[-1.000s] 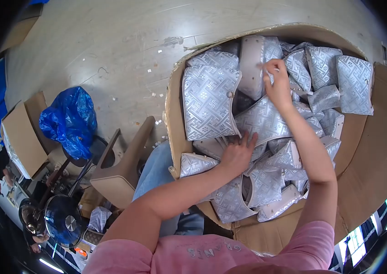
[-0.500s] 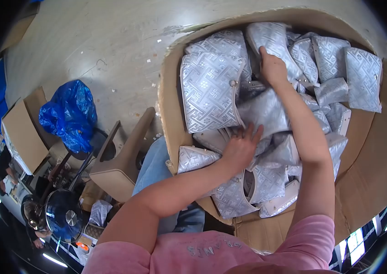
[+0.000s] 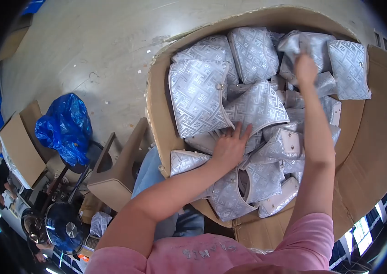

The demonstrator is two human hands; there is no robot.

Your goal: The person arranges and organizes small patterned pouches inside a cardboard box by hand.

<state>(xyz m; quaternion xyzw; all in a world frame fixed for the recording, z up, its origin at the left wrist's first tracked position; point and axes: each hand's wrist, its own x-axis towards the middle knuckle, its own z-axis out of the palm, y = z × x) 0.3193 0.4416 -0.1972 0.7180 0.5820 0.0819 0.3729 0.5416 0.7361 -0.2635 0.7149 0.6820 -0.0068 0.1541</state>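
Silver patterned pouches fill a large cardboard box [image 3: 155,116]. My left hand [image 3: 231,150] lies over the middle of the heap, fingers spread at the lower edge of a silver pouch [image 3: 255,107]. My right hand [image 3: 306,71] reaches to the back right of the box, at a shiny pouch [image 3: 320,44]; its fingers are smeared by motion. A large pouch with a round snap [image 3: 198,98] rests at the left wall. Another pouch [image 3: 253,55] stands against the back wall, and one more [image 3: 349,68] leans at the right.
A box flap [image 3: 362,182] folds outward at the right. Left of the box are a chair [image 3: 118,173], a blue plastic bag [image 3: 67,130], an open carton [image 3: 22,144] and a fan [image 3: 64,227]. Another person [image 3: 2,176] is at the far left.
My right hand has moved right from the back-middle pouch to one farther right. That first pouch now stands against the back wall. My left hand stays on the heap.
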